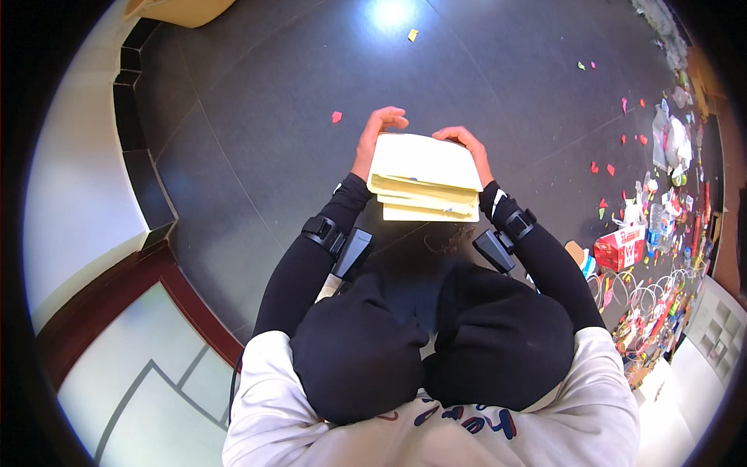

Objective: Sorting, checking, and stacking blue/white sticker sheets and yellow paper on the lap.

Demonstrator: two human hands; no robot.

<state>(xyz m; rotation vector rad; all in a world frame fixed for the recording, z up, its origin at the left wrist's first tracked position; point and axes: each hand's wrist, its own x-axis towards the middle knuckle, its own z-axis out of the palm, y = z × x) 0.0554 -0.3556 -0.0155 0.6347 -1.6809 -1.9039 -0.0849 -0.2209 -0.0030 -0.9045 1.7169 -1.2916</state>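
Above the dark tiled floor [280, 99], in front of my bent knees, is a stack of pale yellow paper items [429, 169], perhaps folders or booklets. Its layers are stepped, with several edges showing towards me. My left hand [376, 137] holds the stack's left side, its fingers curling past the far corner. On the opposite side, my right hand [470, 150] grips the right end, fingertips over the far edge. The stack hides parts of both palms. Each forearm carries a strapped black device, one on the left [352, 252] and one on the right [495, 251].
Litter lies along the right: a red and white carton [620, 247], a plastic bottle [654, 227], white plastic bags [677, 143] and tangled pale tubing or cable [648, 295]. A pink scrap [337, 117] and a yellow scrap [413, 35] lie ahead. A white wall [87, 157] bounds the left.
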